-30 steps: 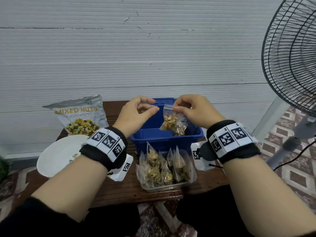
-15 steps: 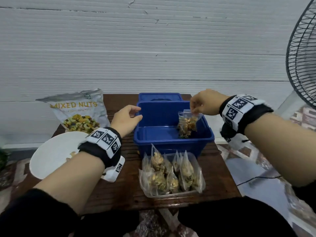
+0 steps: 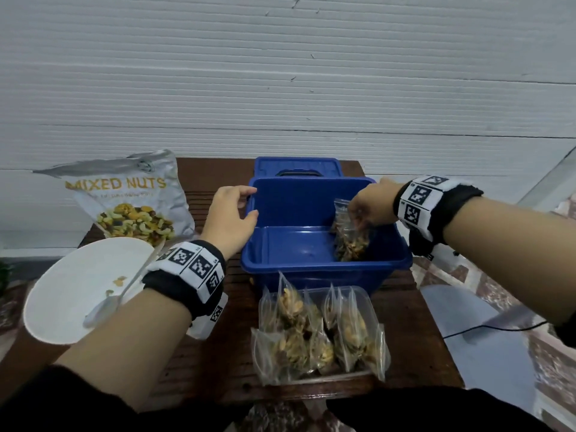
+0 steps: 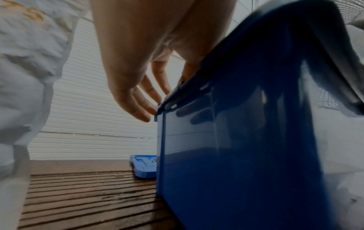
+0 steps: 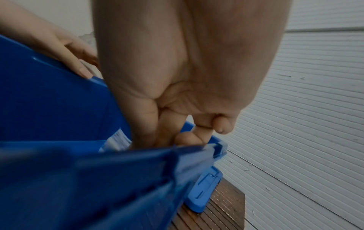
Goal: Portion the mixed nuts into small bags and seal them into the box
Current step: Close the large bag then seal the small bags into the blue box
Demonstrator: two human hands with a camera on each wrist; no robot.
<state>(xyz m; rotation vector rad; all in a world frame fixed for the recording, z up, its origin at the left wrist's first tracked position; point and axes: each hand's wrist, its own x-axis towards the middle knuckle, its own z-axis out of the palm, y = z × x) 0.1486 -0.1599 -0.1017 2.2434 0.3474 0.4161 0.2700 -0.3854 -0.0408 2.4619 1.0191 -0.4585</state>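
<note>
Sitting closest to the person, at the near edge of the brown wooden table [image 3: 414, 347], is a clear tray [image 3: 363, 294] full of small bags of nuts [image 3: 314, 338]. The bags stand packed side by side in it, and each one has nuts inside.

To the left of the tray is a white plate [image 3: 71, 285]. A white spoon [image 3: 115, 299] lies on it, with a few bits of nut beside the spoon.

Just behind the tray stands the blue box [image 3: 314, 272], with no lid on it. The right hand [image 3: 371, 205] reaches down into the right side of the box. Its fingers and thumb pinch the top of one small bag [image 3: 350, 241] of nuts. That bag hangs inside the box, low in its right corner, with its bottom at or near the floor of the box. I cannot tell if it touches. No other bags are in the box.

The left hand [image 3: 230, 218] is at the left edge of the box. Its fingers are loosely bent, with the thumb against the rim. In the left wrist view the fingertips [image 4: 145, 107] reach to the far corner of the box. It does not hold anything.

Further back on the left stands the big silver bag [image 3: 131, 198] that says MIXED NUTS.

Behind the box lies the blue lid [image 3: 296, 165], flat on the table. Last of all is a white wall [image 3: 280, 73].
</note>
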